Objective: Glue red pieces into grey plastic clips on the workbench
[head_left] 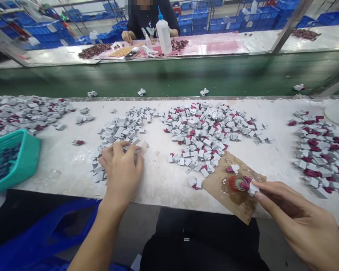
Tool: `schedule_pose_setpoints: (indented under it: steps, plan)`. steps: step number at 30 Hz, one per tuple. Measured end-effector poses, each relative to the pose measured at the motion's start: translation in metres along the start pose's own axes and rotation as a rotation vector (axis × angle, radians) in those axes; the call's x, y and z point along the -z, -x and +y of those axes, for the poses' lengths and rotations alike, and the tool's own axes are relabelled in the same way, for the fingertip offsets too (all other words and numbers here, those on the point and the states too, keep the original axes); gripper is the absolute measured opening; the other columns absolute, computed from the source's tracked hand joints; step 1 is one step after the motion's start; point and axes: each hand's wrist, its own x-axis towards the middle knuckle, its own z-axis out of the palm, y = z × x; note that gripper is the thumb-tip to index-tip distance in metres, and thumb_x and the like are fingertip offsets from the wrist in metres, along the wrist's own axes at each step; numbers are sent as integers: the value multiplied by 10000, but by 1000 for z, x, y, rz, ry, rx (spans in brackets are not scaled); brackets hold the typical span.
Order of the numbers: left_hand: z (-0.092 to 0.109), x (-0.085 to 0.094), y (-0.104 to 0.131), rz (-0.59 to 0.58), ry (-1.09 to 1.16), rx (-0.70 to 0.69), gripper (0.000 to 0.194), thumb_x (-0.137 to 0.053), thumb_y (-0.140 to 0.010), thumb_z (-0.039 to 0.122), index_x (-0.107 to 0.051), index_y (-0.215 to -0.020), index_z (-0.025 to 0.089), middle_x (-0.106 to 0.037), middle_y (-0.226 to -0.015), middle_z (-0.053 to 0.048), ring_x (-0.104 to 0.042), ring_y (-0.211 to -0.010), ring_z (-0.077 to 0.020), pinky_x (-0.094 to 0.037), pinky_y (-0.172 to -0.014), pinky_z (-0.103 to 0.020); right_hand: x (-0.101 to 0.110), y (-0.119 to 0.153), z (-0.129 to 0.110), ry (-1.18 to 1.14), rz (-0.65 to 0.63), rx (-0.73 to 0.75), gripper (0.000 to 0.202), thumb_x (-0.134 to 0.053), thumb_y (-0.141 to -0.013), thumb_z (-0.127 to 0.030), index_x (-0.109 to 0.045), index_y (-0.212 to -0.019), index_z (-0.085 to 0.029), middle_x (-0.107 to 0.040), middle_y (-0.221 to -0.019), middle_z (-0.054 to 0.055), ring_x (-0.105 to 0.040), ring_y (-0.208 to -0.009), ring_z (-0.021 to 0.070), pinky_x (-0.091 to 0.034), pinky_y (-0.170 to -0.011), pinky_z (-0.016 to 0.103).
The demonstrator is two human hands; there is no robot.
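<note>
Between the thumb and forefinger of my right hand (302,214) is a small grey and maroon plastic part (250,186). Its maroon end is at a small round red container (237,183), which stands on a wet-looking piece of brown cardboard (228,205). Another grey and maroon part (233,168) lies on the cardboard behind the container. My left hand (121,169) reaches into a pile of plain grey parts (121,131), fingers bent down; whatever its fingertips touch is hidden. A larger pile of grey and maroon parts (203,131) lies between my hands, farther back.
A teal basket (25,158) with dark blue pieces stands at the left, near another grey pile (25,113). Rows of grey and maroon parts (322,150) lie at the right. Beyond the green conveyor belt (169,75), a person (152,19) sits behind a white bottle (164,35).
</note>
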Motion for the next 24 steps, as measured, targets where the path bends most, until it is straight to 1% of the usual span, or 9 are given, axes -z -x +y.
schedule_pose_setpoints:
  steps: [3, 5, 7, 10, 14, 16, 18, 21, 24]
  plan:
    - [-9, 0, 1, -16, 52, -57, 389, -461, -1155, 365, -817, -1074, 233, -681, -1456, -230, -541, -1430, -541, -454, -1173, -783, 0, 0, -2, -14, -12, -3, 208, -876, -1012, -523, -959, -1122, -367, -902, -1157, 60, -877, -1028, 306, -759, -814, 358]
    - [-17, 0, 3, -18, 65, -87, 381, -478, -1155, 396, -830, -1141, 252, -672, -1454, -222, -568, -1428, -511, -458, -1205, -757, 0, -1, -5, -25, -20, 3, 190, -879, -1012, -505, -960, -1093, -354, -905, -1133, 61, -880, -1019, 293, -758, -825, 335]
    - [-26, -1, 5, -29, 24, -99, 408, -525, -1133, 433, -837, -1305, 234, -634, -1481, -272, -568, -1438, -545, -470, -1188, -771, 0, -2, -7, -39, -21, 2, 182, -882, -1008, -500, -959, -1066, -345, -906, -1122, 66, -882, -1018, 295, -760, -823, 332]
    - [-39, 0, 7, -74, -65, -140, 487, -549, -1086, 373, -809, -1470, 224, -646, -1440, -303, -597, -1367, -584, -507, -1113, -794, -1, -4, -10, -61, -6, -6, 184, -885, -1004, -507, -959, -1055, -347, -906, -1125, 72, -885, -1009, 304, -768, -803, 346]
    - [-45, 7, -2, -117, -99, -235, 425, -475, -1116, 362, -861, -1272, 279, -723, -1339, -244, -635, -1268, -531, -520, -1111, -754, -2, -7, -13, -83, -4, 8, 173, -904, -972, -514, -962, -1018, -357, -908, -1077, 66, -887, -949, 301, -767, -757, 342]
    - [-41, 12, -7, -115, -43, -258, 390, -476, -1121, 411, -846, -1137, 289, -752, -1286, -217, -643, -1247, -506, -527, -1115, -728, -3, -7, -12, -89, 1, 12, 169, -905, -970, -509, -961, -1007, -354, -904, -1062, 64, -886, -949, 297, -767, -768, 339]
    - [-30, 17, -9, -149, 99, -263, 322, -545, -1095, 481, -809, -1075, 298, -786, -1213, -174, -680, -1184, -451, -569, -1092, -658, -3, -7, -10, -100, -5, 3, 168, -899, -985, -496, -961, -1027, -346, -901, -1080, 68, -885, -980, 298, -771, -805, 347]
    - [-3, 23, -6, -322, 410, -182, 318, -698, -1020, 590, -778, -1039, 282, -832, -1192, -137, -743, -1016, -344, -643, -918, -496, -1, -7, -13, -127, -16, -4, 155, -907, -993, -471, -964, -1054, -341, -899, -1105, 72, -885, -1009, 304, -773, -827, 357]
    - [36, 25, 1, -528, 752, -118, 358, -875, -908, 570, -718, -854, 253, -834, -1142, -131, -784, -992, -296, -660, -821, -402, 2, -9, -23, -187, 6, -10, 107, -930, -980, -446, -968, -1036, -363, -905, -1095, 62, -893, -987, 300, -775, -820, 353]
